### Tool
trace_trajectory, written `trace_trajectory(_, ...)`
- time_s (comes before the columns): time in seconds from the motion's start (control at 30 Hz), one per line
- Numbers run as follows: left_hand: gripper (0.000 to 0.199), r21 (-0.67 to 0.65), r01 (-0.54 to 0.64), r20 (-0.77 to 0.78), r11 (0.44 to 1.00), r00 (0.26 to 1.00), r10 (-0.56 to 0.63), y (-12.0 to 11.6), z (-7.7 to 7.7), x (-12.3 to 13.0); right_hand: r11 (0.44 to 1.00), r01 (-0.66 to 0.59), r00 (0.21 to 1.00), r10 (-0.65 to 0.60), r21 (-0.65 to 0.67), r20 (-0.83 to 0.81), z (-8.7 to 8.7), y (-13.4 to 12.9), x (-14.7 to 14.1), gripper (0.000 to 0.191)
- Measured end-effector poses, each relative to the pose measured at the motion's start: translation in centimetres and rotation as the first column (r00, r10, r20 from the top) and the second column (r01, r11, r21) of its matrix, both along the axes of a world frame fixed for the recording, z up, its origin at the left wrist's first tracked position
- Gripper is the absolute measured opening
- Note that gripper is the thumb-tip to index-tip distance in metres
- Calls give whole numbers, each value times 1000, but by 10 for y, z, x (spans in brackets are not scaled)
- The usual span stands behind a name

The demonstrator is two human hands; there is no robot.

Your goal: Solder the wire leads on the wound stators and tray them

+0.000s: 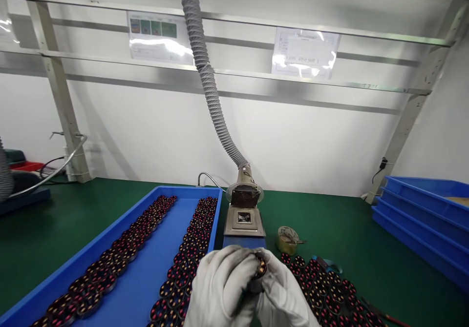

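Observation:
Both my hands wear white gloves and meet at the bottom centre of the head view. Between them sits a small round black part (257, 273) with copper-coloured spots on its face. My left hand (223, 285) closes on it from the left, with darkened fingertips over its edge. My right hand (280, 288) grips it from the right. Just beyond the hands stands a metal device with a square opening (244, 217), under a grey flexible duct (210, 80). Many similar round parts (322, 288) lie on the green table to the right.
A long blue tray (146, 249) with rows of round parts fills the left. Right of the device are a small tin (287, 240), blue-handled scissors (330, 266) and a red-handled tool (394, 320). Stacked blue trays (421, 224) stand far right.

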State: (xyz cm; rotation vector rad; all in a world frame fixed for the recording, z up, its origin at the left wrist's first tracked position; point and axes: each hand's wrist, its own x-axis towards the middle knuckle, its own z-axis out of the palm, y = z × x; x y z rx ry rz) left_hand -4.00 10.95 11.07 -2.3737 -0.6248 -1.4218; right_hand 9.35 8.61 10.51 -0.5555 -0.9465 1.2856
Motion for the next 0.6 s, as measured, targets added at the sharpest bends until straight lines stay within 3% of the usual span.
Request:
trace_trajectory(0.23,32,-237,246,38,940,969,-244,3,8,-7,997,-11,999,8,-81,-39,-1,5,16,29)
trace_trajectory(0.4,16,-268,404,199,875,911,-360,10,8,-9,969,-225,945,192,-99,-266,3,0,-4,31)
trace_trajectory(0.53,13,-357,473,528,805,813,-243,6,7,-11,943,-309,917,262,-121,-301,-4,1,-6,36)
trace_trajectory(0.6,9,-409,457,558,790,810,-179,2,9,-14,947,-292,932,250,-132,-264,-6,3,-2,36)
